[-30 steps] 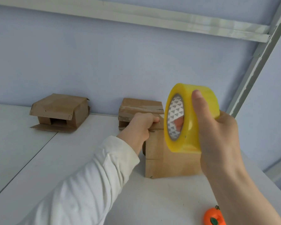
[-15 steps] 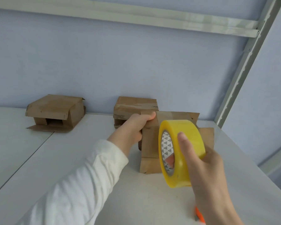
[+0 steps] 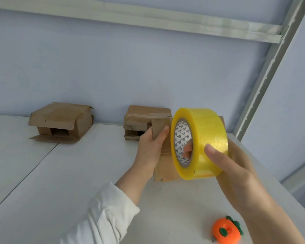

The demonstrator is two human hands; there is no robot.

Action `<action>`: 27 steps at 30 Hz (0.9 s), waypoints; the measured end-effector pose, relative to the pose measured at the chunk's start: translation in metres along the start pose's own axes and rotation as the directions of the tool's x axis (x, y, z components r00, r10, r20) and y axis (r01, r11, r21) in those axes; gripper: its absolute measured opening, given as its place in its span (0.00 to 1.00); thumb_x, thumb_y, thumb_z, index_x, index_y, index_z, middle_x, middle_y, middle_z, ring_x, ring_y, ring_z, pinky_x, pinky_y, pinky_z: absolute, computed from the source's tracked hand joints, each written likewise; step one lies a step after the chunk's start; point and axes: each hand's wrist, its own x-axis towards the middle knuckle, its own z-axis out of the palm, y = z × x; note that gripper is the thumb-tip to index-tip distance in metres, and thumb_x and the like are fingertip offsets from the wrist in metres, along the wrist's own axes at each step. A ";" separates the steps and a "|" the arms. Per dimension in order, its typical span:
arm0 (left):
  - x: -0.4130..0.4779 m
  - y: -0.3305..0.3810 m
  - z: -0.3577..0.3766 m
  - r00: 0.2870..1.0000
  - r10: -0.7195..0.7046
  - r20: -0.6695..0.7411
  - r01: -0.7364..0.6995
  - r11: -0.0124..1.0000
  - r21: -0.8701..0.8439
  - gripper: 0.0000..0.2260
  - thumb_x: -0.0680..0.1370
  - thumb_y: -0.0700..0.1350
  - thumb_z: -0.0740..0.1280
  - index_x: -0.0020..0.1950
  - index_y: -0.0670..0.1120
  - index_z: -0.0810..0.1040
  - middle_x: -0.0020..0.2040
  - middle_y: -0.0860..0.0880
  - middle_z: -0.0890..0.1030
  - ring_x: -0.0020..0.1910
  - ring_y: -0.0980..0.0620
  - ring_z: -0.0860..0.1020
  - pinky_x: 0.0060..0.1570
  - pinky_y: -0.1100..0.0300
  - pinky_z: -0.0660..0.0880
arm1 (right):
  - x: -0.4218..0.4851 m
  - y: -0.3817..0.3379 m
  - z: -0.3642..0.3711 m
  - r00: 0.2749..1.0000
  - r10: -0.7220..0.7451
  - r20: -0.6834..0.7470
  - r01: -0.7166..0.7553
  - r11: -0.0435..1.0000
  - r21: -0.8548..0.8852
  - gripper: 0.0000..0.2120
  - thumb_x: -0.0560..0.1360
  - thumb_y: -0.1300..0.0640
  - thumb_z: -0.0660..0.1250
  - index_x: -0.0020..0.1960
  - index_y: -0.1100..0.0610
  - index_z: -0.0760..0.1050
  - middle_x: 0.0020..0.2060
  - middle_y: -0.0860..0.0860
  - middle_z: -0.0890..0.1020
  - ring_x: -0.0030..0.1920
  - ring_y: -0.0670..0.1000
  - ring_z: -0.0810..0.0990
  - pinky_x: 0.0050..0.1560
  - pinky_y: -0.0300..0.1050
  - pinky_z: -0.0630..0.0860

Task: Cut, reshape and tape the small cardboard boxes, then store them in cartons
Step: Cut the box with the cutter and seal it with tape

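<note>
A small cardboard box (image 3: 165, 169) stands upright on the white table (image 3: 60, 173), largely hidden behind the tape roll. My left hand (image 3: 152, 148) grips its upper left flap, thumb curled over the cardboard edge. My right hand (image 3: 236, 166) holds a wide yellow tape roll (image 3: 201, 143) in front of the box, thumb on the outer face and fingers through the core. Against the back wall sit two other cardboard boxes, one at the left (image 3: 62, 121) with open flaps and one in the middle (image 3: 141, 120).
An orange round cutter with green leaves (image 3: 225, 231) lies near the table's front right. A grey metal shelf post (image 3: 264, 76) rises at the right, with a shelf beam overhead. The table edge falls away to the right.
The tape roll first dropped from high up down in front of the box, then rose slightly. My left hand has kept its grip on the flap.
</note>
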 end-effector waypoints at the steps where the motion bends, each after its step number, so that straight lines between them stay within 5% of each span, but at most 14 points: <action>1: -0.001 0.002 0.001 0.996 -0.052 0.067 0.054 0.998 -0.043 0.04 0.78 0.45 0.64 0.47 0.49 0.79 0.40 0.53 0.83 0.39 0.56 0.81 0.35 0.64 0.76 | 0.000 0.002 0.001 1.000 -0.030 0.009 0.030 0.999 0.012 0.23 0.57 0.32 0.73 0.47 0.43 0.82 0.44 0.51 0.85 0.45 0.51 0.84 0.41 0.41 0.79; 4: -0.011 0.004 0.004 0.930 -0.153 0.333 0.236 0.945 -0.225 0.08 0.76 0.43 0.63 0.54 0.47 0.76 0.37 0.52 0.83 0.36 0.56 0.81 0.35 0.63 0.77 | 0.006 0.002 0.007 0.994 -0.103 -0.042 0.105 0.992 0.062 0.21 0.59 0.32 0.71 0.45 0.43 0.81 0.41 0.50 0.85 0.39 0.51 0.84 0.37 0.43 0.79; 7: -0.014 0.003 0.003 0.891 -0.200 0.407 0.345 0.882 -0.321 0.12 0.73 0.45 0.63 0.56 0.47 0.76 0.42 0.49 0.84 0.40 0.53 0.83 0.40 0.59 0.80 | 0.016 -0.005 0.007 0.991 -0.089 -0.097 0.097 0.992 0.085 0.20 0.61 0.35 0.68 0.42 0.49 0.83 0.39 0.53 0.85 0.37 0.53 0.84 0.35 0.42 0.79; 10: -0.011 0.006 0.003 0.957 -0.161 0.243 0.212 0.956 -0.201 0.08 0.79 0.45 0.60 0.53 0.48 0.78 0.45 0.49 0.84 0.44 0.52 0.83 0.42 0.58 0.80 | 0.023 -0.005 0.001 0.995 -0.061 -0.085 0.063 0.998 0.030 0.18 0.63 0.37 0.64 0.39 0.49 0.84 0.38 0.53 0.85 0.39 0.53 0.84 0.37 0.44 0.80; 14: -0.006 0.008 0.001 0.998 -0.065 -0.022 0.066 0.995 0.074 0.09 0.80 0.46 0.60 0.52 0.46 0.79 0.50 0.47 0.83 0.52 0.48 0.81 0.54 0.50 0.76 | 0.020 0.003 -0.001 0.993 -0.106 0.056 0.108 0.993 -0.046 0.20 0.62 0.34 0.71 0.46 0.47 0.83 0.42 0.50 0.85 0.43 0.51 0.84 0.42 0.42 0.79; 22: -0.002 0.008 0.003 0.979 -0.170 -0.111 0.185 0.974 0.134 0.07 0.80 0.45 0.61 0.49 0.46 0.79 0.48 0.45 0.82 0.50 0.45 0.80 0.52 0.49 0.76 | 0.022 0.003 0.017 0.978 -0.074 -0.197 0.054 0.993 -0.103 0.10 0.70 0.47 0.70 0.31 0.49 0.81 0.27 0.48 0.82 0.29 0.44 0.79 0.31 0.35 0.75; 27: 0.023 0.022 -0.006 0.965 -0.137 -0.226 0.185 0.960 0.208 0.06 0.79 0.47 0.62 0.48 0.49 0.78 0.51 0.44 0.82 0.53 0.42 0.79 0.57 0.44 0.74 | -0.003 0.008 0.025 0.981 0.032 -0.194 -0.044 0.997 -0.061 0.17 0.62 0.37 0.71 0.35 0.51 0.82 0.28 0.53 0.83 0.28 0.48 0.81 0.29 0.39 0.77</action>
